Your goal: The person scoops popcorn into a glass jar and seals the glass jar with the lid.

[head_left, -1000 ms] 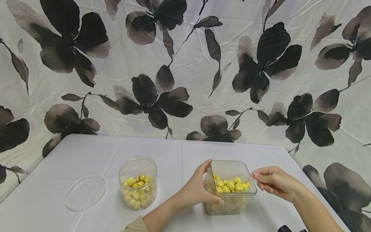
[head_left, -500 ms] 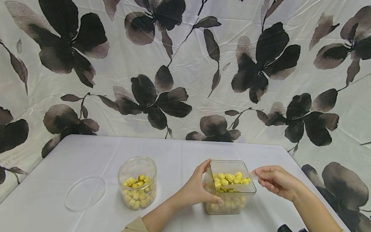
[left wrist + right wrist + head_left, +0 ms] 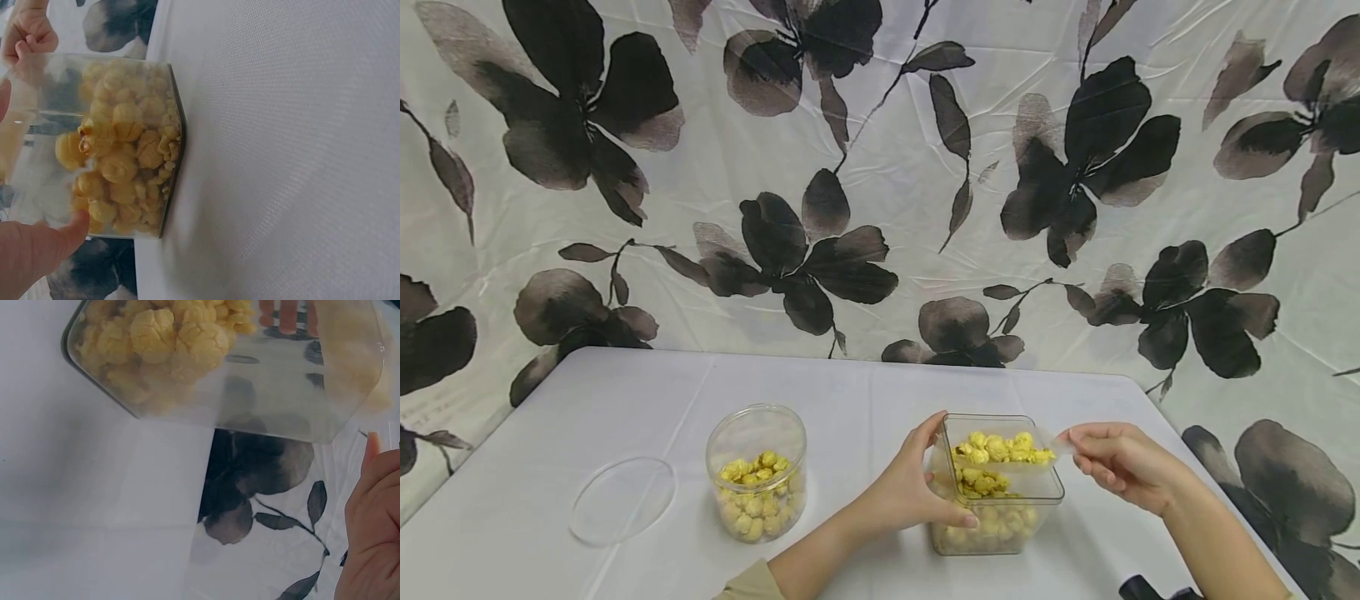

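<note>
A clear square container (image 3: pixel 981 540) of yellow popcorn stands on the white table, gripped round its left side by my left hand (image 3: pixel 902 496). My right hand (image 3: pixel 1123 467) pinches the handle of a translucent scoop (image 3: pixel 1064 444). Popcorn (image 3: pixel 998 447) heaps on the scoop at the container's mouth, above the popcorn left inside (image 3: pixel 981 482). In the left wrist view, the thumb (image 3: pixel 47 247) presses the container wall near the popcorn (image 3: pixel 119 165). The right wrist view has the right hand (image 3: pixel 375 519) beside the container's mouth, with the scoop's load blurred through the wall.
To the left stands a round clear jar (image 3: pixel 756 508), partly filled with popcorn. A clear round lid (image 3: pixel 622 502) lies flat farther left. A dark object (image 3: pixel 1141 588) shows at the bottom edge. Floral cloth (image 3: pixel 880 208) hangs behind the table (image 3: pixel 820 375).
The scoop has come up out of the container's popcorn with a heap on it, the right hand rising slightly and shifting right. The left hand keeps its grip on the container.
</note>
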Demonstrator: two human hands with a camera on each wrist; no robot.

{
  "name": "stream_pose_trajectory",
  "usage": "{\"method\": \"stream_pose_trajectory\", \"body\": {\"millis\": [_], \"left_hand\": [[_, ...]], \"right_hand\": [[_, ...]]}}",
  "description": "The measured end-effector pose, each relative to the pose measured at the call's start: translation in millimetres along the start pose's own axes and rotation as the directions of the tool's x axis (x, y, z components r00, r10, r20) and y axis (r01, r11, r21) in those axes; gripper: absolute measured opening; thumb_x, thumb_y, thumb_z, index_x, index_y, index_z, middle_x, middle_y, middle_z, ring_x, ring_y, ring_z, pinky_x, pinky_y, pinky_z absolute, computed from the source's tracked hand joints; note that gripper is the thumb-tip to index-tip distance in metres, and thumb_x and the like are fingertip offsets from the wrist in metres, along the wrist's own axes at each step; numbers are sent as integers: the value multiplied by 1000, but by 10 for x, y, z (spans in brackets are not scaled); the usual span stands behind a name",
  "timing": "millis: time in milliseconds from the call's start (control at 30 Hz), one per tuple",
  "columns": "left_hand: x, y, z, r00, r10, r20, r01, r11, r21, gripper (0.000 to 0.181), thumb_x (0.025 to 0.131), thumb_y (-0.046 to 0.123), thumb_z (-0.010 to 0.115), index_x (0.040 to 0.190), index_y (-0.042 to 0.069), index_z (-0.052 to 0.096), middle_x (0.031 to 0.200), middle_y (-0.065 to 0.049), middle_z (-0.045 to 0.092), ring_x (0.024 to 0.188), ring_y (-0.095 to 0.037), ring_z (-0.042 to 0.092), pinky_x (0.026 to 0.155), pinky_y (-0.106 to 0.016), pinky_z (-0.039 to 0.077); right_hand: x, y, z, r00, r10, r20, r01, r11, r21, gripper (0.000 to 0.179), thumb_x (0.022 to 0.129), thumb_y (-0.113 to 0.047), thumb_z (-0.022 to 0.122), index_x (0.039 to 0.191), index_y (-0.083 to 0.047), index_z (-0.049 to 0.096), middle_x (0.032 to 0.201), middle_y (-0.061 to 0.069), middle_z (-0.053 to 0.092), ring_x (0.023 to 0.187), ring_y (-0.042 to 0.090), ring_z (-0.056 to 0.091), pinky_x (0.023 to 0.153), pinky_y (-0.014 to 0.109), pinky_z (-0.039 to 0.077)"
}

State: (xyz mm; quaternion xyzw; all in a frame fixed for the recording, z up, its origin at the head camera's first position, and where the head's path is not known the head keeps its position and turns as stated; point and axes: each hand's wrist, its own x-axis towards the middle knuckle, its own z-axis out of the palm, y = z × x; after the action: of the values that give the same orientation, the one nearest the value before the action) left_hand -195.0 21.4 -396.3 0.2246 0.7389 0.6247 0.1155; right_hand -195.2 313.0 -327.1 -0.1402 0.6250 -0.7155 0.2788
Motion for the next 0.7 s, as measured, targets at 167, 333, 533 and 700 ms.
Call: {"method": "stream_pose_trajectory", "body": {"millis": [167,333,533,700], "left_hand": [[-11,11,-6,1000,4,6,-4,1000,-4,112,62,18,88,148,23,16,148,-8,21,135,-25,21,100,-45,39],[-17,14,-5,1000,9,7,-9,1000,0,112,63,18,87,149,22,15,148,-9,21,135,-26,21,100,-46,39],[-12,15,1,1000,9,6,-9,1000,2,113,63,19,87,149,24,14,148,-7,21,136,-26,21,101,-46,38],[-17,10,4,1000,13,3,-13,1000,2,114,63,19,88,149,24,14,149,-7,20,136,-26,21,101,-45,38]], "right_hand": [[-1,-8,-18,1000,-8,18,7,999,35,21,98,-7,45,101,-7,66,73,-3,62,52,-2,49,46,7,40],[3,-12,-19,1000,2,16,-3,998,59,22,98,-7,44,101,-7,66,73,-2,63,52,-1,49,47,8,40],[12,-34,-16,1000,14,4,-14,998,69,22,98,-8,45,101,-8,67,74,-2,63,52,0,48,47,8,40],[21,-54,-18,1000,20,7,-21,994,104,22,98,-8,46,102,-8,67,75,-1,63,52,0,51,47,9,42]]}}
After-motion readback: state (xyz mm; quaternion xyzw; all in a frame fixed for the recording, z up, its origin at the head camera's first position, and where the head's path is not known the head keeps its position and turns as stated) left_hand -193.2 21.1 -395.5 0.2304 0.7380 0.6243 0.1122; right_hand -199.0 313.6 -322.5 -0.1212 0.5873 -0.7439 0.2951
